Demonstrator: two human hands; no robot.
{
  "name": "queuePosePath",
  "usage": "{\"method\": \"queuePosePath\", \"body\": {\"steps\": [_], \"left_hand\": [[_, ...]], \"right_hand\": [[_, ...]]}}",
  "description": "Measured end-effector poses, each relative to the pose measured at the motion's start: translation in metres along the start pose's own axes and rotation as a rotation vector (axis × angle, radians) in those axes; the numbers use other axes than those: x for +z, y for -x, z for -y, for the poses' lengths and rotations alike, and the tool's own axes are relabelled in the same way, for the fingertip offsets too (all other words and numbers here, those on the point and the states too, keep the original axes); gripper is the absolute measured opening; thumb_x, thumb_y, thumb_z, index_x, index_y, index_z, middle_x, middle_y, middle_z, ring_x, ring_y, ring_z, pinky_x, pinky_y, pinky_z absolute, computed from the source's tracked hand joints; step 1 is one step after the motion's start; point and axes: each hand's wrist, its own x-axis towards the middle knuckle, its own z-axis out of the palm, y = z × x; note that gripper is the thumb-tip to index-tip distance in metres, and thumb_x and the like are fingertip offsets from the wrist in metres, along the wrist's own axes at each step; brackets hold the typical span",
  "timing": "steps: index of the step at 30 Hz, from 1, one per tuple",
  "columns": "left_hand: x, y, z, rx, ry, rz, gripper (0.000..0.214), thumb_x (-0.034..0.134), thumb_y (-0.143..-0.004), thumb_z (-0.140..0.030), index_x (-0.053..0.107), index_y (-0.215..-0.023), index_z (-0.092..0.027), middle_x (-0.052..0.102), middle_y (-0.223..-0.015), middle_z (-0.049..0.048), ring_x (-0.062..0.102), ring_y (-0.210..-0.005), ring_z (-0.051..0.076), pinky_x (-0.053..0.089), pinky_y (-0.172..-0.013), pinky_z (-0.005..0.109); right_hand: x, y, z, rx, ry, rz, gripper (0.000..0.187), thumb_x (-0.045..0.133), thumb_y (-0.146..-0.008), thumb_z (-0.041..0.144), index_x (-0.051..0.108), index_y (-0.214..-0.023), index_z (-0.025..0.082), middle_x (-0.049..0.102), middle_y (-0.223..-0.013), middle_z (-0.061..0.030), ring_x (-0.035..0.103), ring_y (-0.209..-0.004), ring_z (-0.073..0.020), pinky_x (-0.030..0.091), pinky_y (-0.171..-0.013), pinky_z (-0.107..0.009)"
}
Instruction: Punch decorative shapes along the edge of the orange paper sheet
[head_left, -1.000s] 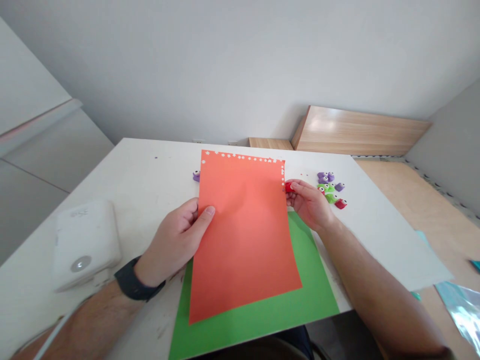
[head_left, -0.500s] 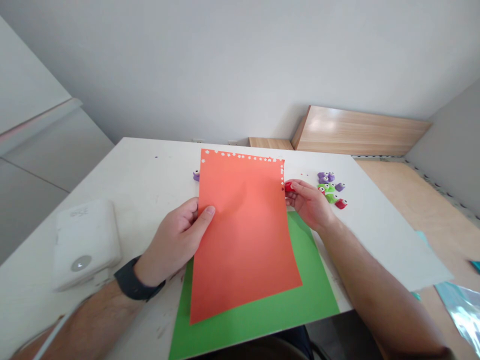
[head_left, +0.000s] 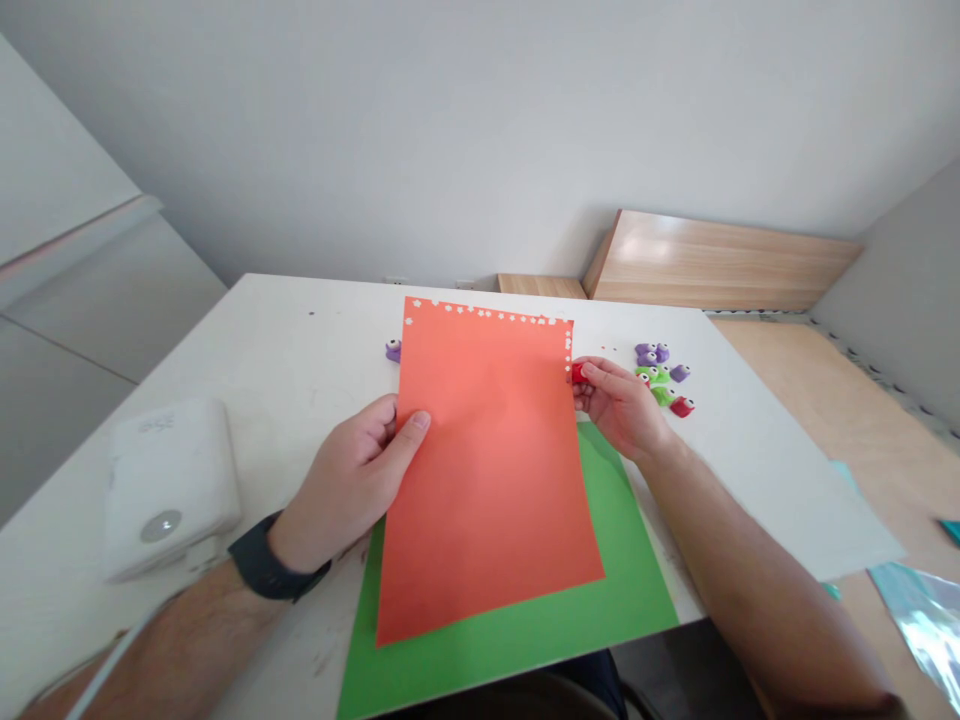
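An orange sheet of paper point(head_left: 487, 460) is held up over a green sheet point(head_left: 630, 560), with small flower-shaped holes along its top edge and the upper part of its right edge. My left hand point(head_left: 367, 460) grips its left edge, thumb in front and fingers behind. In my right hand point(head_left: 619, 400) is a small red craft punch point(head_left: 579, 373), pinched at the sheet's right edge just below the lowest holes. My fingers partly cover the punch. Several purple, green and red punches point(head_left: 662, 372) with white round buttons lie right of that hand.
A purple punch point(head_left: 393, 350) shows partly from behind the orange sheet. On the left of the white table point(head_left: 300, 370) sits a white box-shaped device point(head_left: 172, 480) with a cable. Wooden panels point(head_left: 712, 262) stand at the back right; clear plastic packaging point(head_left: 922, 610) lies far right.
The orange sheet's top has shifted slightly right, and its right edge meets the punch a little lower than the last hole. Both hands stay almost where they were.
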Motion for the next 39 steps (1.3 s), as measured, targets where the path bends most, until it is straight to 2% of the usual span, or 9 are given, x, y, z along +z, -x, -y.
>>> {"method": "queuePosePath", "body": {"steps": [6,14,17,23,29,35,39], "left_hand": [[-0.001,0.0001,-0.0003,-0.005,-0.059,-0.004,0.038,0.061,-0.1,-0.061,0.068,-0.103,-0.024,0.078,-0.093,0.0028,0.07,-0.081,0.025,0.055,-0.065,0.031],[-0.0013,0.0,0.0001,-0.017,-0.01,0.016,0.041,0.062,-0.099,-0.062,0.068,-0.114,-0.025,0.08,-0.112,0.0056,0.074,-0.091,0.028,0.059,-0.07,0.034],[-0.0012,-0.0003,0.0011,-0.023,-0.015,0.011,0.041,0.062,-0.099,-0.063,0.068,-0.114,-0.025,0.08,-0.113,0.0056,0.074,-0.091,0.027,0.059,-0.07,0.033],[-0.0002,-0.0001,0.0001,-0.016,-0.042,0.005,0.038,0.06,-0.1,-0.062,0.067,-0.104,-0.025,0.079,-0.098,0.004,0.071,-0.084,0.026,0.056,-0.066,0.032],[0.0002,0.0007,-0.0007,-0.019,0.003,-0.005,0.039,0.062,-0.1,-0.059,0.07,-0.118,-0.026,0.08,-0.117,0.005,0.074,-0.094,0.028,0.059,-0.07,0.033],[0.0001,0.0004,0.0001,-0.023,0.014,0.015,0.04,0.062,-0.1,-0.061,0.069,-0.115,-0.026,0.08,-0.116,0.0058,0.075,-0.092,0.028,0.061,-0.072,0.034],[-0.0002,0.0002,-0.0003,-0.026,0.016,0.014,0.042,0.063,-0.099,-0.062,0.07,-0.119,-0.025,0.08,-0.118,0.0062,0.075,-0.094,0.029,0.061,-0.072,0.035]], "right_hand": [[0.0001,-0.0002,0.0,-0.001,0.016,-0.014,0.021,0.086,-0.084,0.038,0.074,-0.092,0.023,0.071,-0.092,-0.0032,0.06,-0.076,-0.0164,0.048,-0.069,-0.031],[-0.001,0.0002,-0.0005,-0.018,0.063,-0.043,0.024,0.087,-0.082,0.04,0.073,-0.094,0.023,0.071,-0.093,-0.0033,0.061,-0.078,-0.0169,0.047,-0.069,-0.032],[-0.0018,-0.0001,-0.0014,-0.017,0.069,-0.041,0.025,0.087,-0.082,0.041,0.074,-0.094,0.023,0.07,-0.09,-0.0028,0.06,-0.076,-0.0163,0.047,-0.067,-0.031],[-0.0015,-0.0008,-0.0024,-0.031,0.066,-0.044,0.026,0.089,-0.082,0.04,0.074,-0.094,0.023,0.069,-0.09,-0.0014,0.059,-0.076,-0.0144,0.047,-0.067,-0.029],[-0.0043,-0.003,-0.0034,-0.04,0.088,-0.08,0.03,0.09,-0.08,0.044,0.072,-0.094,0.024,0.07,-0.089,-0.0016,0.059,-0.074,-0.0153,0.047,-0.068,-0.031],[-0.0034,-0.0016,-0.0017,-0.021,0.072,-0.059,0.028,0.087,-0.083,0.044,0.072,-0.097,0.024,0.073,-0.097,-0.0042,0.063,-0.083,-0.0179,0.049,-0.069,-0.031],[-0.0009,0.0008,-0.0002,0.009,0.063,-0.02,0.025,0.085,-0.085,0.044,0.072,-0.095,0.024,0.074,-0.099,-0.0043,0.064,-0.082,-0.0187,0.05,-0.07,-0.033]]}}
